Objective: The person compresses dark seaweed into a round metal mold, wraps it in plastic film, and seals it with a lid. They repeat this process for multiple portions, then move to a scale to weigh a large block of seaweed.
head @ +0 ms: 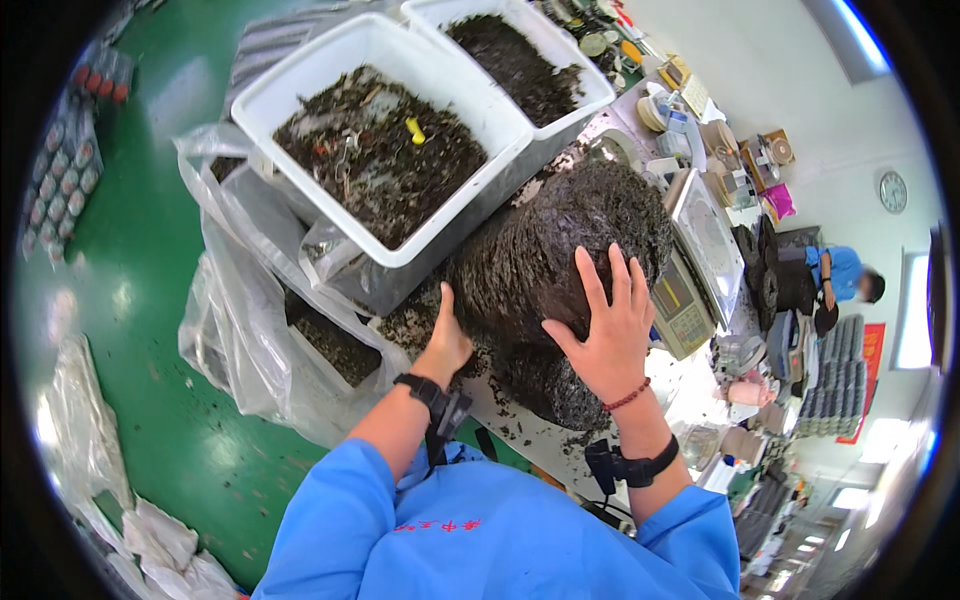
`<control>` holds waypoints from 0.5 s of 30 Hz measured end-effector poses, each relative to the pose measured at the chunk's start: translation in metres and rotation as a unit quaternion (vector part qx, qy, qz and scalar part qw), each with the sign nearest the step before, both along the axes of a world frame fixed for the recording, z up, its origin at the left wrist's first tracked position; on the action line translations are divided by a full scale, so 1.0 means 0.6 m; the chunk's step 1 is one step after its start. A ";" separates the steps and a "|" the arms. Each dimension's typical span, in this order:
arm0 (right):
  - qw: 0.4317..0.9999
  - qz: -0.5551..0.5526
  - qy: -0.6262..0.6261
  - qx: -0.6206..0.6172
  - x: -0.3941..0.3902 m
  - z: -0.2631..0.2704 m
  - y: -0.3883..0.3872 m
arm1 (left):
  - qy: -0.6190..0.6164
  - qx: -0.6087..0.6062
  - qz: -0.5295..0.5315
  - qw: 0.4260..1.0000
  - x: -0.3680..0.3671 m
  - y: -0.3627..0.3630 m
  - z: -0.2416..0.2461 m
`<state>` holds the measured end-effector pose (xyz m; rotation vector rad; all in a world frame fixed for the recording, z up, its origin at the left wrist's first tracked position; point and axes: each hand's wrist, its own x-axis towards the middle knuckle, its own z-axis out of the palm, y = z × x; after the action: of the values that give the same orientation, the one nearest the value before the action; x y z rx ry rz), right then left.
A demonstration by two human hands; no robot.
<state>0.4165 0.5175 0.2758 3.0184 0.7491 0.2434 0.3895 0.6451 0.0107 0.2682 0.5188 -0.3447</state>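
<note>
A bulky dark mass of what looks like dried seaweed [517, 247] lies on the white table in front of me, its strands packed in layers. I hold it between both hands. My left hand [447, 343] is against its lower left side, thumb up, with the other fingers partly hidden. Spread wide, my right hand [609, 326] presses on its right face. Below it, nearer my body, sits another dark rounded clump [551, 390]. Loose dark crumbs are scattered on the tabletop [517, 435].
Two white tubs [337, 202] [600, 94] of dark flakes stand beyond my left hand; a yellow object [415, 130] lies in the nearer one. A digital scale [684, 311] is close on the right. Clear plastic bags [247, 360] hang at left. A co-worker [840, 274] is farther right.
</note>
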 end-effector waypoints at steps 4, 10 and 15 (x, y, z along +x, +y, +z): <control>0.998 -0.028 0.034 -0.040 0.026 -0.134 -0.008 | 0.186 0.566 -0.136 0.791 0.029 0.008 -0.069; 1.000 0.023 0.015 0.012 0.070 -0.138 -0.010 | 0.019 0.481 0.135 0.866 -0.075 -0.051 -0.022; 0.997 0.036 0.062 0.017 0.094 -0.125 -0.015 | -0.023 0.393 0.127 0.910 -0.071 -0.060 0.072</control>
<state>0.4729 0.5084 0.2005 3.0647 0.8727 0.0716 0.3468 0.6091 0.0541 0.9792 0.6214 0.1462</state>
